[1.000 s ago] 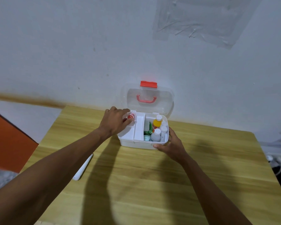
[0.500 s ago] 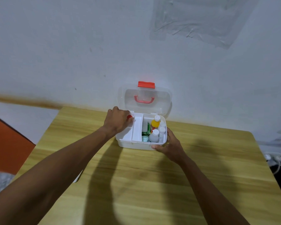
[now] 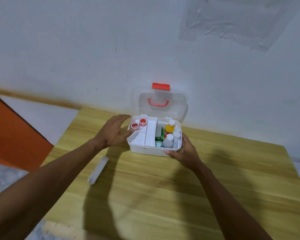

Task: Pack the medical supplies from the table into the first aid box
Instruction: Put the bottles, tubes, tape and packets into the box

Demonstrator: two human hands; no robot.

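The white first aid box [image 3: 151, 151] stands open at the table's far edge, its clear lid [image 3: 163, 106] with a red handle leaning against the wall. Two small red-capped containers [image 3: 139, 124] sit in the left tray section. An orange bottle [image 3: 169, 129], white bottles [image 3: 169, 141] and a green pack [image 3: 159, 136] fill the right section. My left hand [image 3: 114, 132] hovers just left of the box, fingers spread and empty. My right hand [image 3: 184, 151] grips the box's front right corner.
A long white flat item [image 3: 98, 169] lies on the wooden table [image 3: 163, 196] left of my left forearm. An orange panel [image 3: 12, 135] stands off the table's left side. The wall is right behind the box.
My left hand let go of a red-capped container in the left tray and drew back to the left, opening. The right hand stayed on the box corner.
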